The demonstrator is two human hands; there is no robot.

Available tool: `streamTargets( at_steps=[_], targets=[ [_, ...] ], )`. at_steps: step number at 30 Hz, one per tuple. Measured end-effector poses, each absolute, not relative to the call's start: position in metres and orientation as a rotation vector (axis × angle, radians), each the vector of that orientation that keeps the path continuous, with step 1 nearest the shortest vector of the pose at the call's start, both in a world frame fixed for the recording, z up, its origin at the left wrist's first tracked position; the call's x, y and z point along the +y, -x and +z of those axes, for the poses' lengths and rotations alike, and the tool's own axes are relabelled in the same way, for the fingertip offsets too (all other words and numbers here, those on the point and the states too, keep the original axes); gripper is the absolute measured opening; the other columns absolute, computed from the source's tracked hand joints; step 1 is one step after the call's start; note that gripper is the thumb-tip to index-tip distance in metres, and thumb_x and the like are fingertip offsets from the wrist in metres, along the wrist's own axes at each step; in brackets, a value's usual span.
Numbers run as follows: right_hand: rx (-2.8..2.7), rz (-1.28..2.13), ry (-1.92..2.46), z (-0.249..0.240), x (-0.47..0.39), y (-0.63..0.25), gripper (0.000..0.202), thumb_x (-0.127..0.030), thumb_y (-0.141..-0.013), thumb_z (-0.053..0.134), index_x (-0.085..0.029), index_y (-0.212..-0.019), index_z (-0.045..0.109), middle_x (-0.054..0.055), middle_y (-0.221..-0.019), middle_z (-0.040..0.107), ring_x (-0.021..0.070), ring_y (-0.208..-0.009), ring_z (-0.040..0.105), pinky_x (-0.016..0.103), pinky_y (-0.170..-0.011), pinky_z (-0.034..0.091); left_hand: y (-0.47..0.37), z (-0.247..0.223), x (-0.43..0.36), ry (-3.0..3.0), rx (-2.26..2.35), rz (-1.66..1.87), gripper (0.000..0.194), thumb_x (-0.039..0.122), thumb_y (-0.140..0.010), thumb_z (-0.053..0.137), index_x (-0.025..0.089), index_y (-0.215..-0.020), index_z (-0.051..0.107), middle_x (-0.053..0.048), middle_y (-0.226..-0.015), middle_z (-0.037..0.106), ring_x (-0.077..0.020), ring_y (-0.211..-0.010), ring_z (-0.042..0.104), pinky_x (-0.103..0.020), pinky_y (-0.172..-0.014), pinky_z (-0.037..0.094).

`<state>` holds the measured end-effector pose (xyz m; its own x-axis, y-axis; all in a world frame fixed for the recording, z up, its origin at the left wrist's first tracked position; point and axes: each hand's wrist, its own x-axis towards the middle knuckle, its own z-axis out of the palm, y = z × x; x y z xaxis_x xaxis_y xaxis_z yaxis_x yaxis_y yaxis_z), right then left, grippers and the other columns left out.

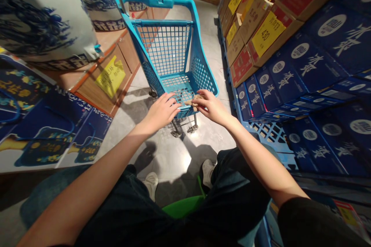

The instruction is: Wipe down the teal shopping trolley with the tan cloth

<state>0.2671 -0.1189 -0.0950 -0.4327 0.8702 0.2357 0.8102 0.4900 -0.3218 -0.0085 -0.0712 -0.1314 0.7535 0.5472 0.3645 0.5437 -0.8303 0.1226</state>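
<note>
A blue plastic shopping cart (174, 48) stands in front of me, its basket open toward the camera. My left hand (163, 111) rests at the left of the cart's near lower edge, palm down, fingers slightly spread, with nothing visible in it. At the right of the same edge, my right hand (211, 106) has its fingers closed on a small crumpled tan cloth (197, 102). Part of the cloth lies over the basket's rim, and the fingers hide some of it.
Stacked blue boxes (307, 60) and cartons with yellow price signs (267, 34) line the right side. Large blue-and-white jars (43, 19) stand on a wooden shelf (95, 81) at left, above gift boxes (55, 131). Something green (184, 207) is between my legs.
</note>
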Motion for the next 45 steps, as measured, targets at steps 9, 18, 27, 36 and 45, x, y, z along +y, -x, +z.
streamTargets(
  at_steps=[9,18,27,36,45],
  targets=[
    [-2.344,0.118,1.518,-0.102,-0.13,-0.247,0.03,-0.023,-0.112,0.056,-0.02,-0.132,0.079,0.017,-0.145,0.069,0.029,-0.134,0.065,0.047,-0.115,0.056,0.01,-0.132,-0.071,-2.984,0.901,0.608,0.04,0.033,-0.115,0.046,0.019,-0.124,0.082,-0.016,-0.116,0.08,-0.0359,-0.145,0.062,-0.064,-0.127,0.05],
    [-2.229,0.069,1.533,-0.106,-0.115,-0.285,0.026,-0.011,-0.102,0.06,-0.021,-0.112,0.082,0.013,-0.124,0.074,0.0274,-0.11,0.069,0.042,-0.099,0.059,0.01,-0.132,-0.067,-2.957,0.876,0.607,0.037,0.032,-0.114,0.049,0.02,-0.124,0.082,-0.015,-0.117,0.08,-0.0358,-0.145,0.061,-0.064,-0.126,0.049],
    [-2.252,0.108,1.374,-0.119,-0.124,-0.262,0.031,-0.016,-0.106,0.057,-0.024,-0.125,0.08,0.013,-0.143,0.071,0.0279,-0.132,0.065,0.046,-0.113,0.057,0.012,-0.137,-0.066,-2.961,0.889,0.63,0.04,0.034,-0.115,0.047,0.018,-0.123,0.083,-0.016,-0.117,0.08,-0.0369,-0.146,0.06,-0.064,-0.127,0.048],
    [-2.129,0.066,1.509,-0.115,-0.115,-0.285,0.03,-0.009,-0.101,0.058,-0.021,-0.112,0.083,0.014,-0.129,0.076,0.0289,-0.119,0.07,0.045,-0.107,0.058,0.007,-0.137,-0.067,-2.929,0.871,0.659,0.039,0.032,-0.114,0.047,0.019,-0.122,0.083,-0.016,-0.116,0.079,-0.0363,-0.146,0.059,-0.064,-0.128,0.047],
    [-2.175,0.192,1.399,-0.113,-0.106,-0.274,0.024,-0.016,-0.106,0.06,-0.022,-0.113,0.082,0.014,-0.128,0.075,0.0276,-0.117,0.072,0.042,-0.103,0.059,0.006,-0.136,-0.067,-2.95,0.885,0.639,0.04,0.033,-0.114,0.046,0.018,-0.123,0.082,-0.016,-0.117,0.08,-0.037,-0.146,0.06,-0.066,-0.127,0.049]
  ],
)
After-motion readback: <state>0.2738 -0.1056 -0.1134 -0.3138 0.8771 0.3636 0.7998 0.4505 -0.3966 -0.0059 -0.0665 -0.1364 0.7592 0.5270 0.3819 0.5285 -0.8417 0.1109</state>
